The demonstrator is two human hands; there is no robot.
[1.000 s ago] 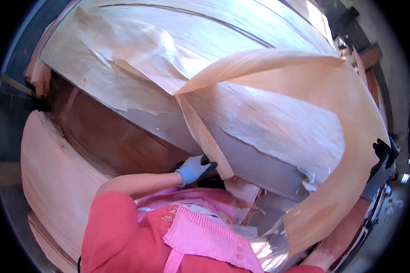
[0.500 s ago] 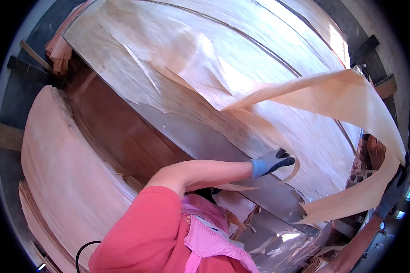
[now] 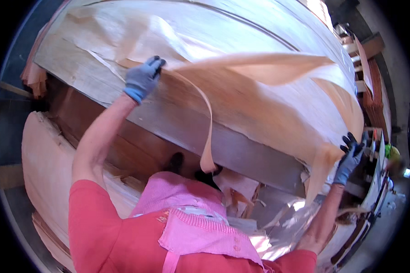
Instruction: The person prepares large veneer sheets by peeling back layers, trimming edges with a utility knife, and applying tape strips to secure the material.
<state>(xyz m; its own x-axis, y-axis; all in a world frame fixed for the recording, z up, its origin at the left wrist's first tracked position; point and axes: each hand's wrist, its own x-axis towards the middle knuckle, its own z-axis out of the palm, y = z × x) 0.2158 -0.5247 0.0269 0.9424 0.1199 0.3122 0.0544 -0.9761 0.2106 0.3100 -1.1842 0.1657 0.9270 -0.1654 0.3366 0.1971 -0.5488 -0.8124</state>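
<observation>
A wide stack of pale wood veneer sheets [image 3: 269,98] lies across a table before me. On top, a long loose veneer strip [image 3: 278,68] is bowed up and twisted. My left hand [image 3: 143,81], in a grey glove with black fingertips, pinches the veneer near the stack's left part. From beside it a narrow curled tail [image 3: 208,136] hangs over the near edge. My right hand [image 3: 348,159], gloved alike, is at the stack's right end with fingers apart. It is against the folded end of veneer [image 3: 322,167]; its thumb is hard to make out.
A second veneer stack [image 3: 70,168] stands at the left, beyond a brown gap [image 3: 127,150]. The grey near edge of the table [image 3: 241,154] runs in front of me. Veneer scraps [image 3: 278,223] litter the lower right. More reddish sheets [image 3: 376,102] stand at the far right.
My left hand has swung left from mid-stack to the strip's left part. My right hand has come inward from the far right, and the raised loop of veneer has dropped lower.
</observation>
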